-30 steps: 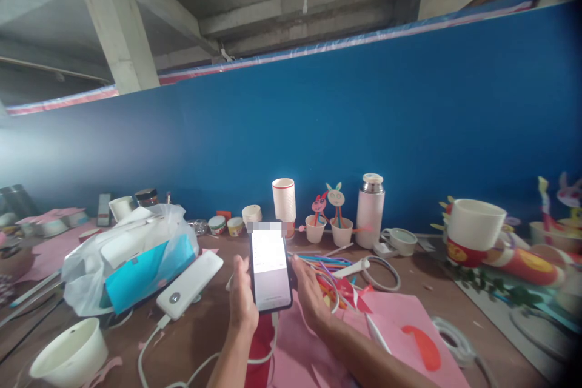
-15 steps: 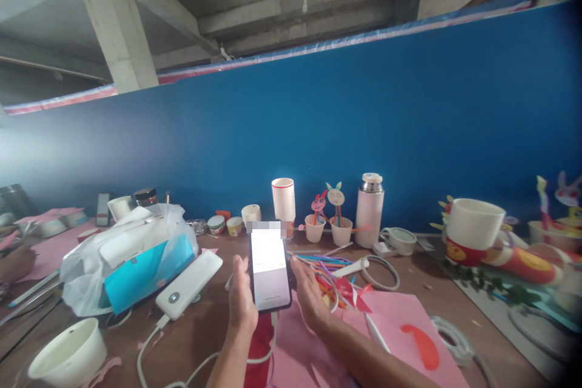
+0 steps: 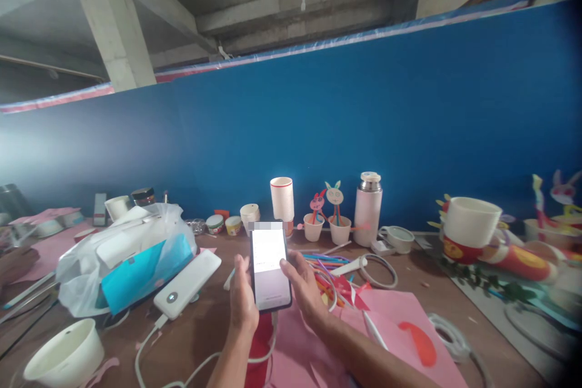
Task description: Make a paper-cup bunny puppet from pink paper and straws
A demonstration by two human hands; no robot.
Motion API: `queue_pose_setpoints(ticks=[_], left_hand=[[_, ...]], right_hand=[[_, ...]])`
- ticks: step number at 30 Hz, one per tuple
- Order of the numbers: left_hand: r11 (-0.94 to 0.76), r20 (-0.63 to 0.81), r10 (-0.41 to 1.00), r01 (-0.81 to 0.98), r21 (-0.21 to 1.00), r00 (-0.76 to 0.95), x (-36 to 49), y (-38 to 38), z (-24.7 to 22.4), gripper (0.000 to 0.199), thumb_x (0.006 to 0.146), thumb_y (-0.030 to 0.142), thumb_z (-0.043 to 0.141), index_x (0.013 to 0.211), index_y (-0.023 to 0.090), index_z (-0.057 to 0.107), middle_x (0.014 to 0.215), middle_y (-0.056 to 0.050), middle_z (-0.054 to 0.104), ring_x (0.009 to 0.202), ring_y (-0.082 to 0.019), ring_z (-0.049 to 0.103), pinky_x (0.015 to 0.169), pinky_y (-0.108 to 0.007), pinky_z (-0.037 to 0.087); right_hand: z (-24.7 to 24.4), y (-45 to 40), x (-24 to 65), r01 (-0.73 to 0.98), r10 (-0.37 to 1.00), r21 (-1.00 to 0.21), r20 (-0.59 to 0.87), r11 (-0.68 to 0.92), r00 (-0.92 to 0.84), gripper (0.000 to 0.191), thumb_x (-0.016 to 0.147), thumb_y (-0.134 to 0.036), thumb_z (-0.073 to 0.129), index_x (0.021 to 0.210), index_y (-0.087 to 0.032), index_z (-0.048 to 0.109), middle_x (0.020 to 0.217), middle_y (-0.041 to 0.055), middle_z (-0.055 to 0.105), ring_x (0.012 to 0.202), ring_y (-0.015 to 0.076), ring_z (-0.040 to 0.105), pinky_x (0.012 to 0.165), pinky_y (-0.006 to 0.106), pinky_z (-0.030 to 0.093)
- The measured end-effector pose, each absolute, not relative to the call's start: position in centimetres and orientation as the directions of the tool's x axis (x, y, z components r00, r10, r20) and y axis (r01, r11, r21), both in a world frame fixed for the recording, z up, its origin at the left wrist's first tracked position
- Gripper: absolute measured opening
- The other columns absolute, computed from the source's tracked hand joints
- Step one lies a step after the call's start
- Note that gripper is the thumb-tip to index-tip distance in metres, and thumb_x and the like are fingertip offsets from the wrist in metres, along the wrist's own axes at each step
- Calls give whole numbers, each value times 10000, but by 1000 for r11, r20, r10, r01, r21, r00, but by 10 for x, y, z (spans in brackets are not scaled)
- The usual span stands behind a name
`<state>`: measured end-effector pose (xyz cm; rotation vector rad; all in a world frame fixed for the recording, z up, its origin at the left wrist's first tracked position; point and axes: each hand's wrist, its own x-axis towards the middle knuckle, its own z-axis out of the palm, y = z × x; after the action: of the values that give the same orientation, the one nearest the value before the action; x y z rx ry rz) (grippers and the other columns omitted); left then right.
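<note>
A phone with a lit screen stands tilted toward me at the lower centre, a white cable running from its lower end. My left hand is wrapped round its left edge. Along the right edge lies my right hand, its thumb over the screen's right side and its other fingers partly hidden behind. Pink paper and red scraps lie under and beside my right forearm. A white power bank with a cable plugged in rests left of my left hand.
Behind the phone stand stacked paper cups, two small cups with paper rabbit figures and a flask. A plastic bag and white bowl are left. A large cup stands right. Another person's hand shows at far left.
My right thumb has moved left from beside the phone to over its screen. The rest of the view has shifted slightly left.
</note>
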<state>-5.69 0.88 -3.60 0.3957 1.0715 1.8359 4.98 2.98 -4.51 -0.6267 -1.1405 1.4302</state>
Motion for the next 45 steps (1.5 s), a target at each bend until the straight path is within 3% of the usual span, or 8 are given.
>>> queue_pose_setpoints(ticks=[5,16,27,33,38,45], left_hand=[[-185,-150,842,-540,821,-518,-52,8,-36,505,809,474,442,1169,132,536,1053,-127,649,990,-253,593,826,-360,484],[-200,-95,883,-552,809,-459,-49,6,-34,513,802,486,444,1145,121,554,1030,-136,657,985,-266,594,830,-379,480],[-205,-115,863,-547,811,-493,-49,7,-35,499,808,471,445,1142,115,552,1071,-140,639,1021,-264,575,860,-377,466],[-198,-144,849,-561,804,-508,-52,8,-35,511,812,473,437,1174,123,524,1097,-136,627,1062,-254,548,883,-370,451],[-180,-170,836,-554,813,-521,-55,8,-37,562,801,502,435,1218,128,482,1174,-146,578,1116,-256,504,899,-376,435],[-169,-170,855,-573,802,-490,-56,9,-39,595,790,514,446,1243,129,451,1148,-145,595,1049,-255,557,844,-366,475]], right_hand=[[-49,33,47,-446,939,-879,281,170,-196,404,723,-313,606,1079,-175,475,997,61,612,936,215,558,812,331,435],[-50,33,46,-404,939,-891,297,207,-173,398,704,-224,600,1079,-170,476,1036,62,604,945,203,557,820,319,424],[-44,33,48,-500,967,-860,204,102,-154,401,697,-349,609,1047,-195,490,1020,57,617,967,223,553,796,320,446],[-40,28,51,-458,979,-879,190,135,-76,356,718,-386,588,1012,-199,518,1028,58,608,1098,239,462,841,310,416],[-39,29,53,-431,979,-891,191,143,-70,333,740,-409,559,1001,-205,529,930,33,617,987,208,519,816,291,417],[-46,34,54,-391,979,-910,188,141,-85,335,770,-418,529,1027,-203,527,943,30,621,923,188,542,774,263,420]])
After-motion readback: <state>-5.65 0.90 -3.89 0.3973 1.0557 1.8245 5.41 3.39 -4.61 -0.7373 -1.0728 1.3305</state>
